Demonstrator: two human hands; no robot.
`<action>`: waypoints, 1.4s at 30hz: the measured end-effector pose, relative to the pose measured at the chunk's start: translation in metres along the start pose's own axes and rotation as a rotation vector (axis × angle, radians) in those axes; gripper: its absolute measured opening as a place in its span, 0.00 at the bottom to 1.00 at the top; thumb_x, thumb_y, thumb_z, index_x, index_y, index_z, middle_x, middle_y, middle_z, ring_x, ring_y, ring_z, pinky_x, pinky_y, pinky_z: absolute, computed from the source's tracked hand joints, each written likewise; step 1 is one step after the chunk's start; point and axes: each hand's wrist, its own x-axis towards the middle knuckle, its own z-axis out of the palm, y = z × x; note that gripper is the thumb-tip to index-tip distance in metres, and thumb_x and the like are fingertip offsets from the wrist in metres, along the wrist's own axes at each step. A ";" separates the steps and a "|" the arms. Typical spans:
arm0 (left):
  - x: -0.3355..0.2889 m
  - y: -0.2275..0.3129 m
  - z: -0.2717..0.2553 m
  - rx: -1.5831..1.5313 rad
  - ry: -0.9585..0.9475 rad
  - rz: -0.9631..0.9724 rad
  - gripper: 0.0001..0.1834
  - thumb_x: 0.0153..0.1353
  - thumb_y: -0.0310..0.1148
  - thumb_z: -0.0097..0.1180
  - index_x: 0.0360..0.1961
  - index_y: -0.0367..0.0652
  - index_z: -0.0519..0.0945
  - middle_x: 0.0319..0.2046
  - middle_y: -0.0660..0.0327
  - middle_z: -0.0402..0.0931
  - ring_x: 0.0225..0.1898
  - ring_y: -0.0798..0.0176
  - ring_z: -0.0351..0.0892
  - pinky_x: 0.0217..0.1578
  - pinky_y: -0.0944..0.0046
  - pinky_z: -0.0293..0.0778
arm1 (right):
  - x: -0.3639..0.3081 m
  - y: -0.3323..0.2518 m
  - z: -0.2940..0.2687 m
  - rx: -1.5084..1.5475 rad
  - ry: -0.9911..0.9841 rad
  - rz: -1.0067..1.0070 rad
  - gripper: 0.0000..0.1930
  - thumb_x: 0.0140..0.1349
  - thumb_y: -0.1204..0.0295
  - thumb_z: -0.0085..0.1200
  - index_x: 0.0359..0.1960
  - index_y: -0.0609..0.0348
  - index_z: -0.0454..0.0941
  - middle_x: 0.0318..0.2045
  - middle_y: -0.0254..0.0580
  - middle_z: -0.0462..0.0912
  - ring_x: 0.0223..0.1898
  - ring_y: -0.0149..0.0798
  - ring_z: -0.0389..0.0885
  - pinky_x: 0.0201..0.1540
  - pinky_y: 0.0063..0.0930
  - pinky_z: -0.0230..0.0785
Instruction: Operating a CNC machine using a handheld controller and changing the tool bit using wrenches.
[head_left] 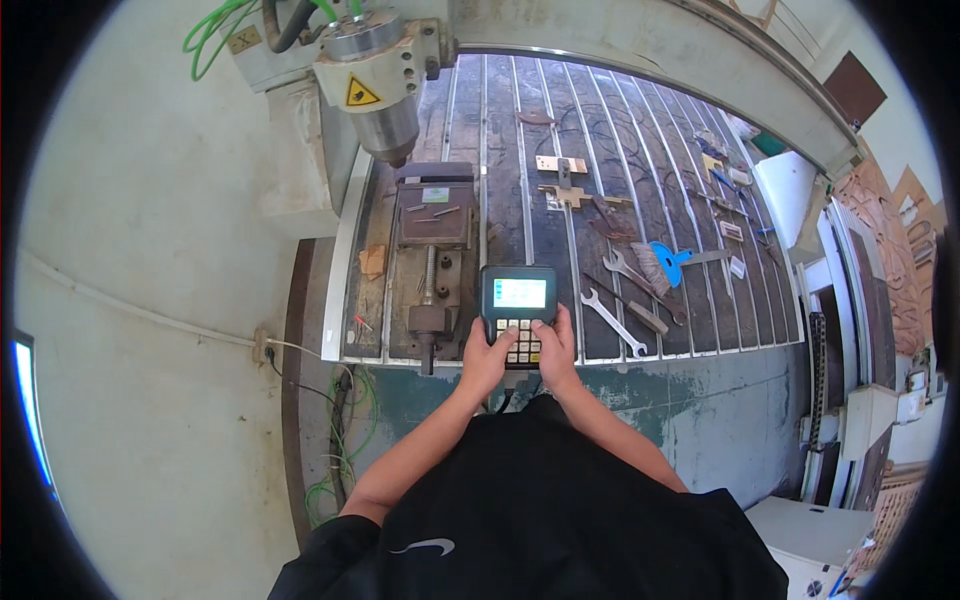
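Left hand (pixel 485 360) and right hand (pixel 558 352) grip a controller (pixel 520 293) between them over the front of the bed (pixel 505 200), thumbs at its keys (pixel 522 346). From here, I judge a mistaken press could drive the spindle (pixel 385 125) into the nearby vise (pixel 448 232).

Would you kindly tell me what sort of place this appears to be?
Probably a machine workshop: there is a spindle head by a large slotted bed, wrenches lying on that bed, and a handheld keypad controller with a lit screen.
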 end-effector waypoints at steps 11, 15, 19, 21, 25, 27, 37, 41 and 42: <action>0.045 -0.029 0.009 0.324 0.043 -0.029 0.26 0.59 0.50 0.46 0.36 0.31 0.71 0.29 0.44 0.75 0.34 0.49 0.76 0.35 0.57 0.69 | 0.019 0.018 -0.042 -0.156 -0.041 0.005 0.28 0.61 0.70 0.45 0.60 0.67 0.49 0.51 0.49 0.67 0.50 0.38 0.67 0.53 0.29 0.58; 0.079 -0.036 0.018 0.622 0.012 -0.092 0.30 0.56 0.55 0.47 0.39 0.32 0.72 0.32 0.41 0.75 0.38 0.41 0.75 0.38 0.53 0.68 | 0.024 0.011 -0.125 -1.028 0.188 -0.099 0.26 0.50 0.69 0.52 0.52 0.67 0.62 0.46 0.56 0.69 0.49 0.52 0.68 0.52 0.38 0.60; 0.096 -0.043 0.027 0.811 0.131 -0.172 0.32 0.54 0.57 0.47 0.40 0.32 0.72 0.32 0.39 0.74 0.39 0.38 0.73 0.39 0.50 0.68 | 0.027 -0.005 -0.191 -1.432 0.117 -0.062 0.23 0.49 0.71 0.53 0.49 0.62 0.65 0.43 0.51 0.69 0.46 0.51 0.67 0.47 0.42 0.62; 0.101 -0.036 0.032 0.835 0.094 -0.297 0.36 0.55 0.57 0.46 0.46 0.29 0.70 0.38 0.37 0.72 0.44 0.39 0.71 0.43 0.52 0.67 | 0.031 -0.012 -0.210 -1.560 -0.085 0.055 0.23 0.48 0.72 0.53 0.47 0.62 0.65 0.41 0.49 0.70 0.45 0.51 0.68 0.45 0.42 0.62; 0.099 -0.048 0.031 0.871 0.269 -0.132 0.29 0.57 0.49 0.48 0.42 0.28 0.71 0.36 0.39 0.73 0.41 0.39 0.72 0.43 0.51 0.67 | 0.047 -0.014 -0.217 -1.593 -0.265 0.066 0.18 0.48 0.72 0.52 0.42 0.58 0.66 0.34 0.46 0.72 0.39 0.47 0.73 0.38 0.40 0.66; 0.099 -0.069 0.024 0.963 0.341 0.055 0.30 0.55 0.49 0.49 0.46 0.31 0.69 0.41 0.41 0.70 0.45 0.42 0.68 0.46 0.52 0.64 | 0.053 -0.010 -0.227 -1.536 -0.358 0.122 0.18 0.46 0.71 0.51 0.41 0.59 0.65 0.33 0.49 0.74 0.36 0.51 0.75 0.37 0.43 0.67; 0.055 0.002 0.076 0.495 0.238 -0.333 0.20 0.60 0.40 0.46 0.47 0.36 0.71 0.43 0.48 0.72 0.46 0.53 0.71 0.46 0.60 0.65 | 0.095 -0.046 -0.161 -0.557 -0.409 0.500 0.09 0.55 0.72 0.51 0.35 0.66 0.73 0.21 0.33 0.74 0.25 0.24 0.70 0.29 0.20 0.64; 0.052 0.006 0.083 0.298 0.102 -0.123 0.16 0.62 0.37 0.44 0.47 0.38 0.71 0.38 0.55 0.75 0.39 0.63 0.74 0.42 0.65 0.68 | 0.125 -0.038 -0.067 -0.497 -0.687 0.309 0.12 0.56 0.68 0.51 0.39 0.63 0.73 0.25 0.48 0.78 0.27 0.39 0.79 0.31 0.30 0.68; 0.060 0.019 0.078 0.268 0.235 -0.238 0.15 0.62 0.35 0.45 0.46 0.37 0.71 0.36 0.57 0.75 0.37 0.65 0.74 0.41 0.68 0.69 | 0.132 -0.031 -0.052 -0.541 -0.753 0.258 0.11 0.57 0.69 0.49 0.39 0.62 0.73 0.25 0.51 0.77 0.27 0.44 0.79 0.29 0.31 0.68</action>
